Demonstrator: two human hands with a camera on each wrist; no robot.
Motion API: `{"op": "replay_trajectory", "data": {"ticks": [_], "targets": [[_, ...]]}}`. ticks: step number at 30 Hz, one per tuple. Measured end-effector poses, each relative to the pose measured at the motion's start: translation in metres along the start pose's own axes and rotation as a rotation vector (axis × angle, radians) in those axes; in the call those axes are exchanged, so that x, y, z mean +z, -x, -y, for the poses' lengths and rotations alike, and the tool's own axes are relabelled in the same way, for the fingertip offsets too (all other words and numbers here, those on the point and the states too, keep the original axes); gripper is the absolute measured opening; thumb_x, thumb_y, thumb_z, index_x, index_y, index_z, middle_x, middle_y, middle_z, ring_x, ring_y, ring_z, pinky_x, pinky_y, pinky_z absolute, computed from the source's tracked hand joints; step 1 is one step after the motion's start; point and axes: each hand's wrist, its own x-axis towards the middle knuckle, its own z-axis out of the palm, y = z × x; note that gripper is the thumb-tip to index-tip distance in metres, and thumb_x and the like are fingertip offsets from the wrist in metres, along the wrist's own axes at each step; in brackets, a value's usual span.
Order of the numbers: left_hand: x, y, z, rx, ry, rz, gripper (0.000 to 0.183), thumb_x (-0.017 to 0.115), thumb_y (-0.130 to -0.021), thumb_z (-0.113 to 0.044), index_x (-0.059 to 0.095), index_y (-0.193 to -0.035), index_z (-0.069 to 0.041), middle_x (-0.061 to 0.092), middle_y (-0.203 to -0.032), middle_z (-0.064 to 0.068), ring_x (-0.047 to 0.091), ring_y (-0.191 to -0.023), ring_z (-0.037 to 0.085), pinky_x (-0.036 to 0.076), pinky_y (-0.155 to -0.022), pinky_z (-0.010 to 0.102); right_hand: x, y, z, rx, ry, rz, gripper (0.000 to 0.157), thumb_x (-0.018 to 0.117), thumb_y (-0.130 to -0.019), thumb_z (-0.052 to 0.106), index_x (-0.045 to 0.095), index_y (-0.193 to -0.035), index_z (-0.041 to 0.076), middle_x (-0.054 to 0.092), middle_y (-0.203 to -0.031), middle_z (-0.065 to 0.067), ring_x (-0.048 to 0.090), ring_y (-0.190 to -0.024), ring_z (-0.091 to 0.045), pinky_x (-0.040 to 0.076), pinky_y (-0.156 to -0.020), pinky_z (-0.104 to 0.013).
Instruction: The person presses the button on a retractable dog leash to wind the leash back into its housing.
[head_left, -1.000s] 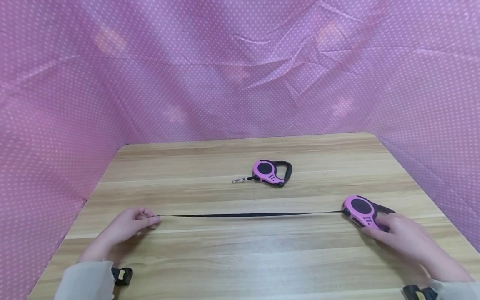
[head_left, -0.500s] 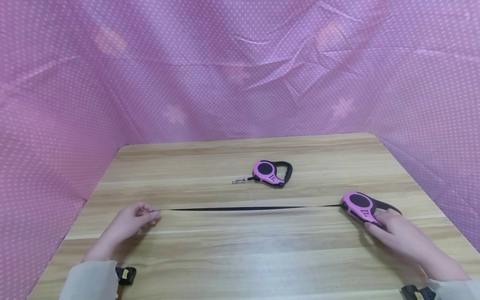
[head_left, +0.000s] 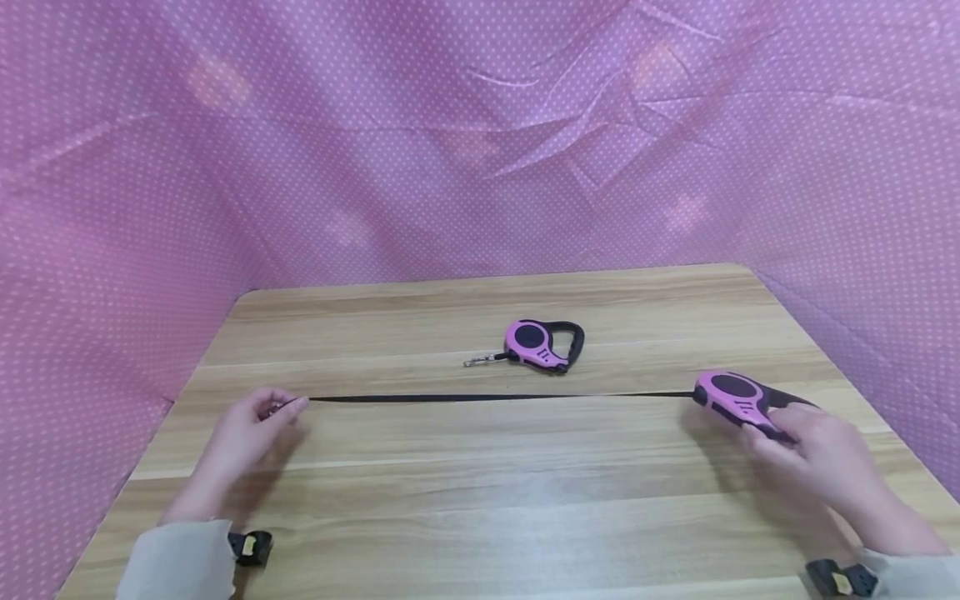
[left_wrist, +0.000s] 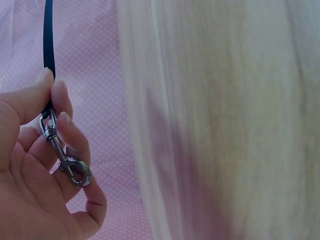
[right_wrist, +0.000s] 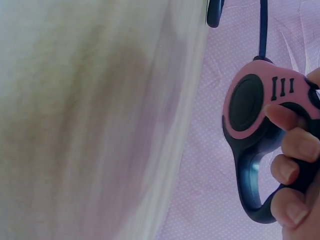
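Observation:
A pink and black retractable leash (head_left: pixel 735 398) is held in my right hand (head_left: pixel 825 454), whose fingers curl round the black handle (right_wrist: pixel 245 175) in the right wrist view. From its nose a black strap (head_left: pixel 450 398) runs straight across to my left hand (head_left: pixel 243 433). There, thumb and forefinger pinch the strap end just above a metal snap hook (left_wrist: pixel 65 155), which lies against the fingers. Both hands are raised over the table, casting shadows on it. Behind the strap lies a second pink leash (head_left: pixel 528 336) with its own metal clip (head_left: pixel 483 360), touched by neither hand.
The wooden table (head_left: pixel 480 517) has rounded far corners. Pink dotted cloth (head_left: pixel 420 167) hangs round its back and sides. A small black camera (head_left: pixel 251 547) sits at the left wrist, with another at the right.
Both hands have moved away from me and the strap with them. The right hand has also shifted slightly right with its leash. The second leash lies where it was.

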Motion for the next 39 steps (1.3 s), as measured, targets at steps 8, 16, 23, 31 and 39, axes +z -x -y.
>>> {"op": "replay_trajectory", "data": {"ticks": [8,16,23,31,39], "targets": [[-0.002,-0.001,0.0,0.0,0.005,-0.082,0.045,0.056,-0.099,-0.046,0.064,-0.113,-0.004,0.071,-0.1,0.012,0.059,-0.082,0.008,0.046,-0.07,0.021,0.001,-0.004,-0.002,-0.043,-0.035,-0.067,0.032,0.073,-0.066,0.022,0.042,-0.06,0.027,0.043,-0.058,0.015,0.032,-0.059,0.003,0.025,-0.048,-0.021],[-0.002,-0.001,-0.003,0.034,0.017,-0.124,0.04,0.058,-0.1,-0.04,0.065,-0.112,-0.002,0.071,-0.095,0.011,0.059,-0.077,0.006,0.046,-0.067,0.018,0.003,-0.008,-0.005,-0.093,-0.033,-0.127,0.031,0.062,-0.081,0.04,0.045,-0.059,0.025,0.045,-0.057,0.012,0.034,-0.057,0.001,0.025,-0.045,-0.022],[-0.002,-0.002,-0.005,0.045,0.015,-0.139,0.038,0.059,-0.099,-0.039,0.066,-0.109,-0.002,0.071,-0.093,0.01,0.058,-0.077,0.003,0.045,-0.068,0.016,0.007,-0.011,-0.004,-0.11,0.019,-0.181,0.06,0.039,-0.092,0.073,0.044,-0.057,0.024,0.047,-0.055,0.005,0.034,-0.055,-0.003,0.025,-0.042,-0.023],[-0.001,-0.003,-0.005,0.035,0.008,-0.121,0.041,0.059,-0.099,-0.042,0.065,-0.112,-0.003,0.072,-0.097,0.012,0.059,-0.08,0.003,0.046,-0.07,0.015,0.007,-0.013,-0.002,-0.069,0.063,-0.159,0.067,0.037,-0.09,0.077,0.048,-0.058,0.019,0.051,-0.057,-0.002,0.04,-0.052,-0.013,0.027,-0.042,-0.027],[0.0,-0.004,-0.006,0.047,0.008,-0.12,0.04,0.059,-0.099,-0.041,0.066,-0.111,-0.003,0.072,-0.096,0.011,0.06,-0.08,0.005,0.046,-0.069,0.016,0.007,-0.017,0.002,-0.073,0.057,-0.142,0.066,0.037,-0.091,0.075,0.045,-0.057,0.02,0.049,-0.056,0.0,0.041,-0.053,-0.014,0.028,-0.043,-0.028]]}}
